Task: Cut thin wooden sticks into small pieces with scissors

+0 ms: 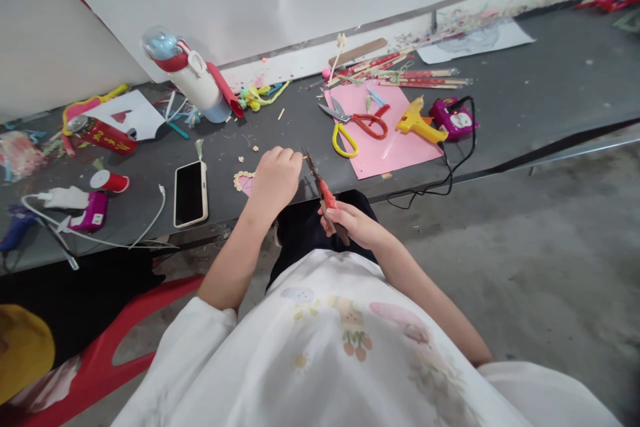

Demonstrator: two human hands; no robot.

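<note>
My right hand (354, 221) grips a pair of pliers (327, 193) with red handles, their jaws pointing up and left over the table's front edge. My left hand (279, 175) is closed, its fingertips pinched on a thin pale stick (305, 157) whose short end shows at the plier jaws. Most of that stick is hidden. Just left of this hand lies a pink paper piece (246, 183) edged with small pale bits, partly covered by the hand. A few loose pale bits (255, 148) lie behind it.
On the right are pink paper (367, 159), scissors (373, 125), a yellow glue gun (419, 123) and a corded purple box (453, 121). Leftward are a phone (191, 193), a bottle (193, 83), a red thread spool (111, 181) and a red can (107, 137). Sticks (425, 78) lie behind.
</note>
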